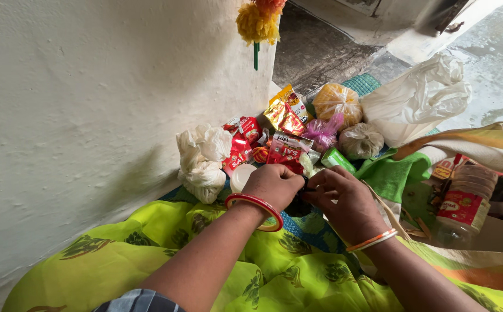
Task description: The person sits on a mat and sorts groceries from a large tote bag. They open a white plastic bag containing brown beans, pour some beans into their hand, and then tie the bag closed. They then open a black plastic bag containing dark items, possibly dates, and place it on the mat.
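Dark, small and mostly hidden, something [301, 186] sits pinched between the left hand [273, 184] and right hand [344, 199], both curled shut on it – work seemingly mid-way. Beyond, red sachets [286, 151] and tied bags [360, 140] lie unsorted by the wall [89, 104].

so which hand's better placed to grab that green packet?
Right, probably. The right hand sits just below the green packet with open fingers; the left hand is a fist farther over, by the red packet.

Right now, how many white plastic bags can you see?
3: two small knotted ones by the wall, upper and lower, and a large crumpled one at the far right. More may be hidden in the pile.
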